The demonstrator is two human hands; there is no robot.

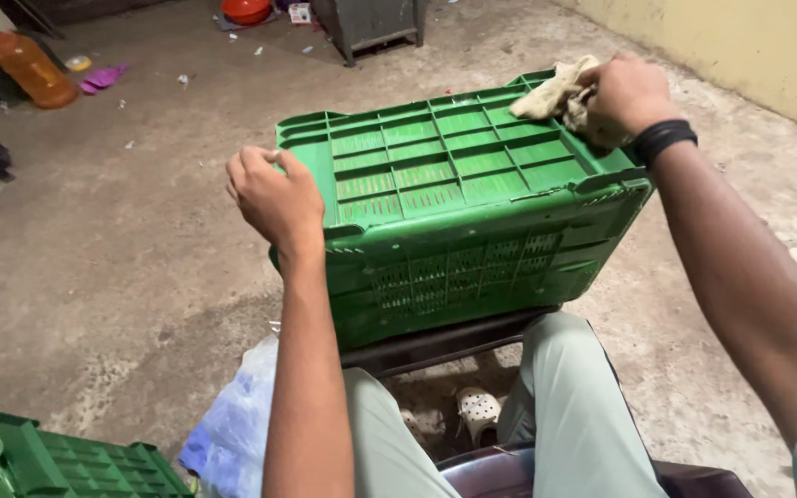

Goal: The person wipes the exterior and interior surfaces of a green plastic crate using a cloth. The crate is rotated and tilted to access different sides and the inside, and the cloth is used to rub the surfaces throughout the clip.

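Observation:
A green plastic crate (454, 212) lies upside down in front of me, its ribbed bottom facing up, resting on a dark stool frame (445, 341). My left hand (274, 195) grips the crate's left edge. My right hand (627, 92) is closed on a crumpled beige rag (551, 92) and presses it onto the crate's far right corner. A black band circles my right wrist.
Another green crate (57, 461) lies at the lower left, beside a bluish plastic bag (232, 424). An orange bottle (34, 69) and a red bowl (246, 9) stand on the concrete floor at the back. A grey metal stand (371, 23) is beyond the crate. A yellow wall (740, 46) runs along the right.

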